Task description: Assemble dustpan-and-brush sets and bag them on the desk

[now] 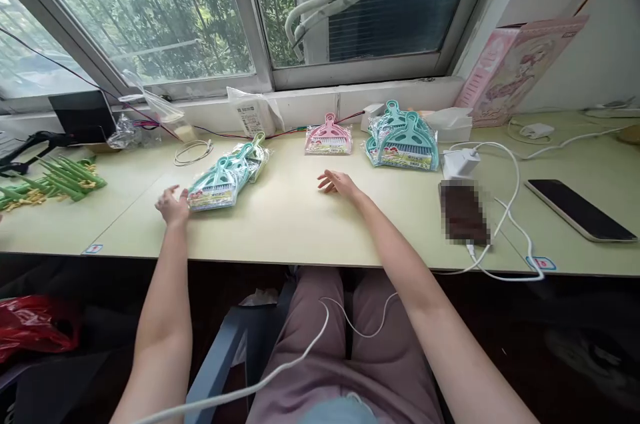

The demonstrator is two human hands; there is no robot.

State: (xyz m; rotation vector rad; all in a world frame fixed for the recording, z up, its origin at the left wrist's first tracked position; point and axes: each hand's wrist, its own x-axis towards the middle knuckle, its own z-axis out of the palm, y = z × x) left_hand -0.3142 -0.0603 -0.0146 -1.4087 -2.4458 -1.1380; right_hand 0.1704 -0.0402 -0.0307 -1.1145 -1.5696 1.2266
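Faces a wide window point(175, 17) here, with greenery beyond the glass, and sits right up at a long, pale table point(285, 217). Has a tall pink box point(525, 71) standing far over on the right, by the wall. On to the bagged dustpan-and-brush sets: has a right pile point(403, 141), all turquoise, toward the back of the table, and a left pile point(223, 177), turquoise in front and greener behind, lying nearer. Has a dark phone point(580, 209) flat at the far right. Then a single pink set point(329, 141), sitting between the two piles near the back. And now the hands: holds the left hand point(173, 206) open, thumb right at the edge of the left pile's front set, touching or just beside, cannot tell which, gripping nothing. Extends the right hand point(337, 183) in front of the pink set, fingers loosely bent and apart, grasping nothing.
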